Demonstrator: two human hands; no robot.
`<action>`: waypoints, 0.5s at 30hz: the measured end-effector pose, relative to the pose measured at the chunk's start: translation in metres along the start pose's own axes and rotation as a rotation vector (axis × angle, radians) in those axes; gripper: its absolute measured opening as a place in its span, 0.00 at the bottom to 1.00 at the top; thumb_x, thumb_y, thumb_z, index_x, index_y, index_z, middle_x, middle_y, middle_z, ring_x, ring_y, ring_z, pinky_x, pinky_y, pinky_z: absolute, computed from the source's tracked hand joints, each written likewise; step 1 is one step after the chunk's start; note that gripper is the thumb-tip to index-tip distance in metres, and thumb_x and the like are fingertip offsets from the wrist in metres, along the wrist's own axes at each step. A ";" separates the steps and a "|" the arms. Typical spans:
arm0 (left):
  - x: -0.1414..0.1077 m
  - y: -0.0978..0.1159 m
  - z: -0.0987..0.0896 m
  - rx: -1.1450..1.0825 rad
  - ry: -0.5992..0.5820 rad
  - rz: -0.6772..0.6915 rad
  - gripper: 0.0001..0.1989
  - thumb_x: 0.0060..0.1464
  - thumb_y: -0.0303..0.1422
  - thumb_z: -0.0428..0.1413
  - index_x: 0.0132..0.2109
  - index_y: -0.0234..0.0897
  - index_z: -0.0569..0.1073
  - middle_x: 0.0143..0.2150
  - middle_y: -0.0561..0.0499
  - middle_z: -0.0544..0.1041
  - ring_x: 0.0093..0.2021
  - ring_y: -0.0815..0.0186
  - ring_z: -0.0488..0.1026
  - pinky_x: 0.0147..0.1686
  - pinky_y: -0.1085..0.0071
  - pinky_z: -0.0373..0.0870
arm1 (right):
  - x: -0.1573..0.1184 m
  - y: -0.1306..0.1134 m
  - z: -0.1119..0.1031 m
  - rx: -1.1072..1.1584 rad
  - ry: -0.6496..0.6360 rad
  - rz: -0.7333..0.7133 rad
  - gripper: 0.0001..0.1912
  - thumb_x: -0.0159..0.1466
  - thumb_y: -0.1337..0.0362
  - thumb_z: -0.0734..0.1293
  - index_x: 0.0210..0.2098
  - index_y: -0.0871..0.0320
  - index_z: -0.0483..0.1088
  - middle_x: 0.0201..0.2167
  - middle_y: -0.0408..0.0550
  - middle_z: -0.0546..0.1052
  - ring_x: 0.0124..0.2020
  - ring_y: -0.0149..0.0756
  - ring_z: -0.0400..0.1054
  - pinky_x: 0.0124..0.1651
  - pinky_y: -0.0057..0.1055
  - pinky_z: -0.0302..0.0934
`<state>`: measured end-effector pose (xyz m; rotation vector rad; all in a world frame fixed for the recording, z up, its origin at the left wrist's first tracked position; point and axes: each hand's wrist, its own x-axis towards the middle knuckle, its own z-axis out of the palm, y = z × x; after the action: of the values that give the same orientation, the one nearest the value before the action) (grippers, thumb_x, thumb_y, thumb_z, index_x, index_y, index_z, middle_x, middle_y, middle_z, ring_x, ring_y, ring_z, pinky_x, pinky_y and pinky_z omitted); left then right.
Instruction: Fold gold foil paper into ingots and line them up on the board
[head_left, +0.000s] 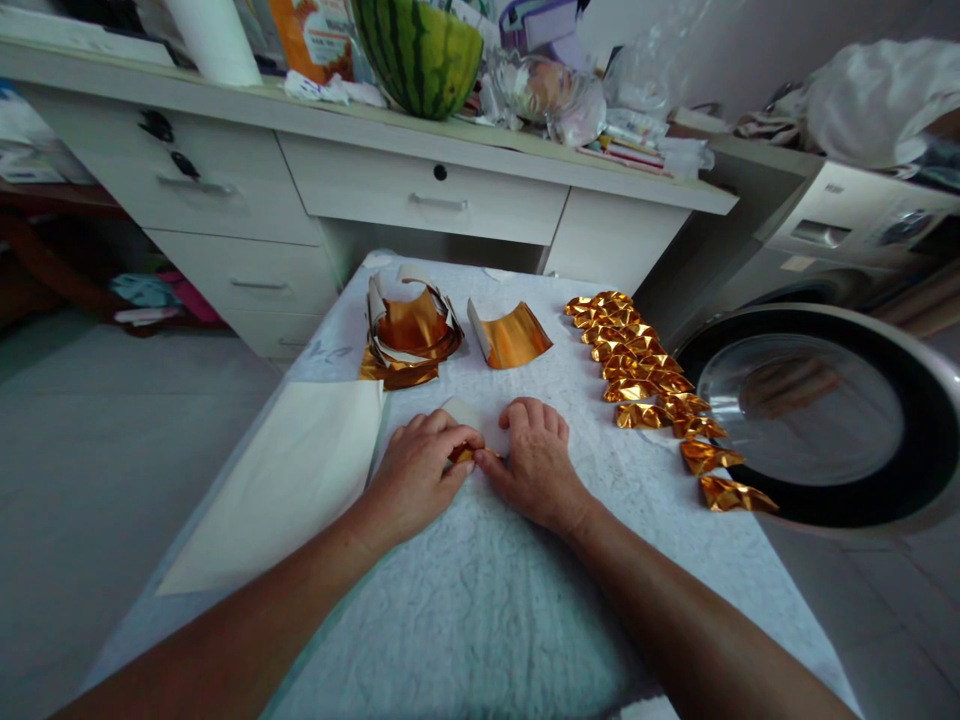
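Observation:
Both hands meet at the middle of the cloth-covered table (480, 600). My left hand (424, 468) is closed round a small piece of gold foil paper (463, 454), most of it hidden by the fingers. My right hand (536, 460) touches the right end of this piece with its thumb, the other fingers resting curled on the table. Beyond them lie a curled gold sheet (517, 337) and a stack of curled gold sheets (412, 330). Several folded gold pieces (637, 350) form rows at the right.
A large white paper (285, 480) lies at the table's left side. Behind stands a white desk (420, 190) with a cut watermelon (420, 55) and clutter. The washing machine's open round door (810, 410) reaches close to the table's right edge.

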<state>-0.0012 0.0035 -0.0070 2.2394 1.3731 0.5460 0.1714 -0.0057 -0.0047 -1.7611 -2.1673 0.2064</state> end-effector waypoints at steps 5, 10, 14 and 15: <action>0.001 0.000 -0.001 -0.006 -0.009 -0.004 0.12 0.55 0.26 0.53 0.44 0.45 0.76 0.42 0.51 0.74 0.45 0.59 0.68 0.46 0.61 0.63 | -0.001 0.003 -0.003 0.043 -0.022 -0.001 0.20 0.60 0.59 0.66 0.51 0.57 0.64 0.51 0.54 0.68 0.51 0.48 0.59 0.55 0.46 0.53; 0.001 0.001 -0.001 -0.006 -0.019 -0.013 0.13 0.55 0.26 0.52 0.44 0.45 0.77 0.43 0.51 0.74 0.45 0.58 0.68 0.47 0.60 0.63 | -0.003 0.012 -0.007 0.050 -0.056 -0.002 0.30 0.60 0.62 0.66 0.61 0.53 0.59 0.58 0.55 0.63 0.56 0.50 0.56 0.59 0.50 0.50; 0.000 0.001 -0.001 0.000 -0.014 -0.009 0.12 0.55 0.27 0.53 0.43 0.44 0.77 0.42 0.50 0.74 0.45 0.58 0.68 0.47 0.59 0.63 | -0.003 0.017 -0.009 0.038 -0.079 -0.009 0.34 0.60 0.63 0.65 0.65 0.51 0.56 0.59 0.56 0.62 0.58 0.51 0.56 0.60 0.51 0.49; 0.000 0.001 -0.002 0.003 -0.013 -0.007 0.12 0.55 0.26 0.53 0.43 0.44 0.77 0.42 0.50 0.74 0.45 0.58 0.68 0.47 0.59 0.63 | -0.003 0.018 -0.010 0.035 -0.086 -0.015 0.34 0.60 0.63 0.65 0.65 0.52 0.55 0.60 0.56 0.62 0.59 0.51 0.55 0.60 0.51 0.49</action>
<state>-0.0009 0.0034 -0.0049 2.2359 1.3761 0.5258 0.1917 -0.0059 -0.0020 -1.7462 -2.2214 0.3196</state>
